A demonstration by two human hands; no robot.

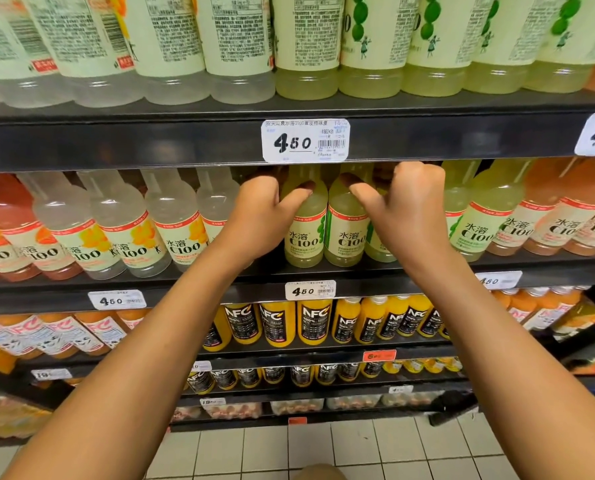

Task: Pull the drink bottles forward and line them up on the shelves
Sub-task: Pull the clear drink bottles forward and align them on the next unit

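Two pale green C100 bottles stand side by side at the middle of the second shelf (272,271). My left hand (265,216) curls around the shoulder of the left green bottle (304,233), thumb across its front. My right hand (403,209) grips the right green bottle (346,237) near its neck, thumb pointing left. A third green bottle (379,247) is mostly hidden behind my right hand. The bottle caps are hidden under the shelf edge above.
Clear C100 bottles (171,223) fill the shelf to the left, more green bottles (476,220) and orange-pink ones (566,216) stand to the right. The shelf above (150,140) hangs low over the necks. Yellow NFC juice bottles (313,320) line the shelf below. Tiled floor lies underneath.
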